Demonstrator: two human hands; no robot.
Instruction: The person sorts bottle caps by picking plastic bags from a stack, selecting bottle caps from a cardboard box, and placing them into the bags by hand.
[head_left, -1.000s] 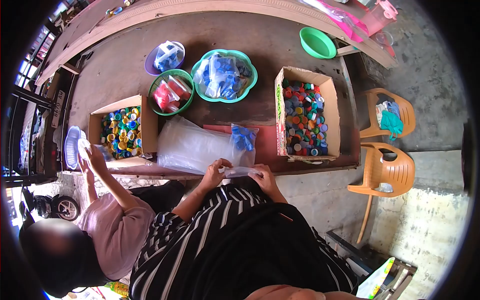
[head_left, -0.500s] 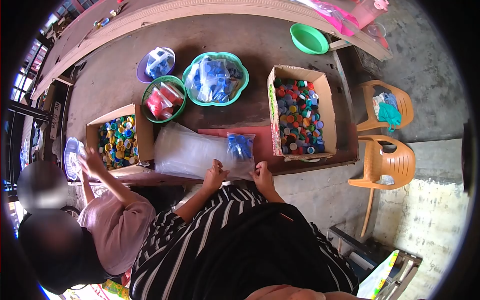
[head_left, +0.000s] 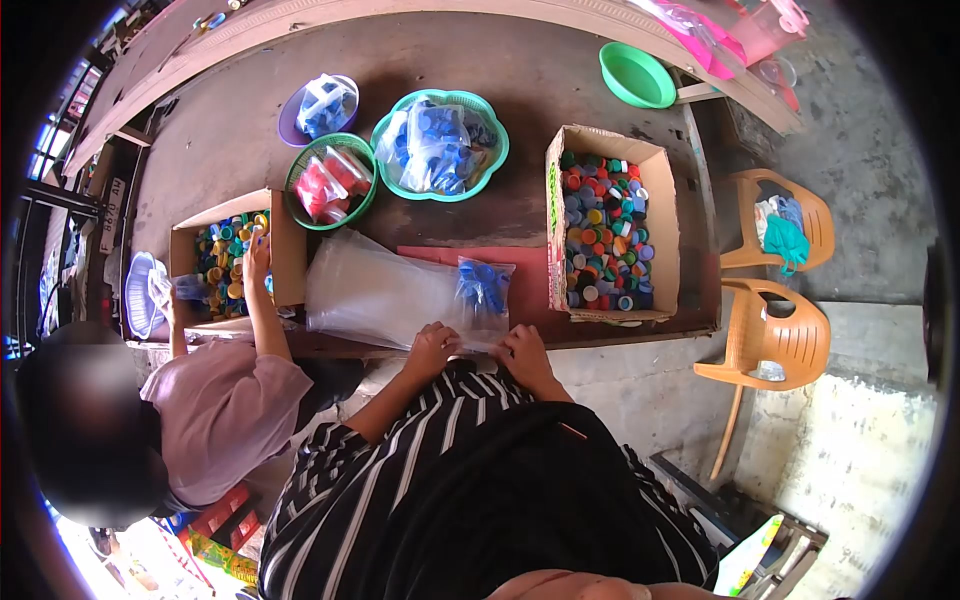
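A clear plastic bag with blue caps point(head_left: 482, 287) lies at the table's front edge, over a stack of empty clear bags point(head_left: 375, 290). My left hand point(head_left: 434, 347) is closed on the left part of the bag's open end. My right hand point(head_left: 522, 354) pinches the right part of that same end. The bag's blue caps sit at its far end, away from my fingers. Beneath lies a flat red sheet point(head_left: 528, 285), right of the stack.
Right stands a cardboard box of mixed caps point(head_left: 610, 235); left, another box point(head_left: 290, 245), with a co-worker's hand point(head_left: 257, 258) reaching in. Behind are a green basket point(head_left: 333, 186), a turquoise basket point(head_left: 502, 150), a purple bowl point(head_left: 290, 115) and a green bowl point(head_left: 637, 76). Chairs point(head_left: 775, 335) stand right.
My hands first held the bag's end gathered up, then lowered it to the table edge and now lie closer together. The co-worker's right hand has moved from the purple basket into the left box.
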